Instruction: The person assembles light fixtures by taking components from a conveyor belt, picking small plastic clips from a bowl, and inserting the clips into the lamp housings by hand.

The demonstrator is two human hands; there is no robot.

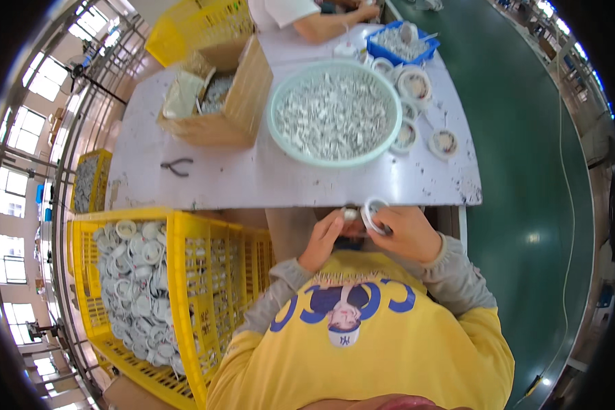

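Both my hands are close together in front of my chest, just off the table's near edge. My right hand [408, 234] is closed round a white plastic ring [370, 213], thumb and fingers on its side. My left hand [322, 240] is closed in a pinch, its fingertips at a small whitish piece [350, 214] left of the ring. What that piece is I cannot make out. Beyond the hands, a pale green basin [275, 130] on the table holds a heap of small white and metallic parts [331, 113].
On the white table [219, 184] lie black-handled pliers [178, 167], a cardboard box [236, 102], a blue tray [428, 52] and several white round housings [444, 143]. A yellow crate [178, 273] of white round parts stands at my left. A person's arm [321, 27] is across the table.
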